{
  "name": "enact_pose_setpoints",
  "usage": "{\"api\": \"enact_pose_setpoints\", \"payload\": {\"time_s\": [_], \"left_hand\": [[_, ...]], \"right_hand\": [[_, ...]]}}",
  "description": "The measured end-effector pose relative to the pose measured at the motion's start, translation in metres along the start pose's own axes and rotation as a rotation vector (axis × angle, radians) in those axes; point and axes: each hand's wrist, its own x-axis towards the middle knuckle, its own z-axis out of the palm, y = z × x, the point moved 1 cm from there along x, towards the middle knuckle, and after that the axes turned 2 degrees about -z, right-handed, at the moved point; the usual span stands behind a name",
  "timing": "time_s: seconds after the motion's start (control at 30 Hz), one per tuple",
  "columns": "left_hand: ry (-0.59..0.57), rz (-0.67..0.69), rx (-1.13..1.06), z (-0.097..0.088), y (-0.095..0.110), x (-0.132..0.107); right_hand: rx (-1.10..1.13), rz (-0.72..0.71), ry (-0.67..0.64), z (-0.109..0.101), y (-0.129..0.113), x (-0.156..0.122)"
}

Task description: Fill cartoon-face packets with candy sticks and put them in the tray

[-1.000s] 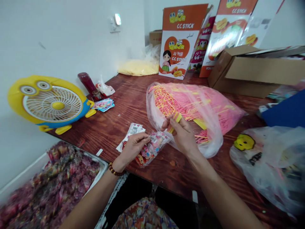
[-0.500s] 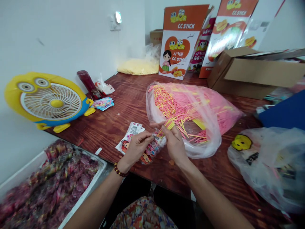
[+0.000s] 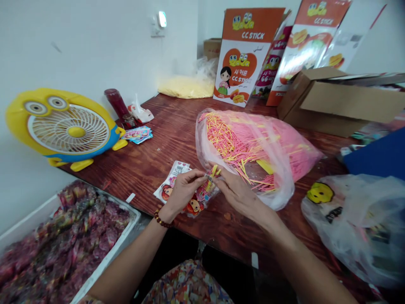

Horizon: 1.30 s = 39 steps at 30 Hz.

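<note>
A small clear plastic packet point(image 3: 204, 195) printed with a cartoon girl is pinched at its upper edge by my left hand point(image 3: 185, 191). Thin yellow and pink sticks point(image 3: 215, 170) stand in it, their ends poking out of its mouth. My right hand point(image 3: 238, 195) closes its fingers around the sticks at that mouth; its fingertips are partly hidden. Under and left of my left hand lie more flat printed packets point(image 3: 167, 191) on the wooden table. Just beyond my right hand, a large open plastic bag point(image 3: 284, 192) holds many loose pink and yellow sticks point(image 3: 221, 137).
At the left stand a yellow fan point(image 3: 76, 131), a dark red bottle point(image 3: 116, 104) and small cards point(image 3: 138, 134). A white bin point(image 3: 134, 216) of filled packets sits below the table's left edge. Printed cartons point(image 3: 249, 59), an open cardboard box point(image 3: 351, 103) and a plastic bag point(image 3: 357, 223) occupy the right side.
The bundle of sticks has gone down into the packet, leaving only short ends showing. My right hand has turned over the packet's mouth, and its forearm has swung right. My left hand keeps its pinch.
</note>
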Motion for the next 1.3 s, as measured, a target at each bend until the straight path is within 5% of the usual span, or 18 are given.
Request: {"api": "enact_pose_setpoints", "payload": {"time_s": [0.17, 0.27, 0.5, 0.7, 0.93, 1.1, 1.3], "left_hand": [[0.013, 0.003, 0.001, 0.0, 0.001, 0.0], [0.027, 0.016, 0.009, 0.0, 0.001, 0.001], [0.028, 0.048, -0.022, -0.005, 0.006, -0.002], [0.093, 0.22, 0.083, -0.007, 0.025, -0.006], [0.141, 0.29, 0.102, -0.008, 0.036, -0.009], [0.147, 0.125, -0.018, -0.019, 0.027, -0.005], [-0.166, -0.314, -0.195, -0.021, 0.023, -0.006]], "right_hand": [[-0.125, -0.116, 0.104, -0.005, -0.001, -0.001], [-0.181, -0.182, 0.057, -0.003, 0.002, 0.0], [-0.02, 0.074, 0.159, -0.014, 0.005, -0.003], [-0.057, -0.098, 0.153, -0.013, -0.022, 0.005], [0.039, -0.044, 0.101, -0.015, -0.023, 0.015], [0.198, 0.101, 0.107, -0.012, -0.013, 0.016], [0.337, 0.189, 0.155, -0.005, 0.0, 0.017]]}}
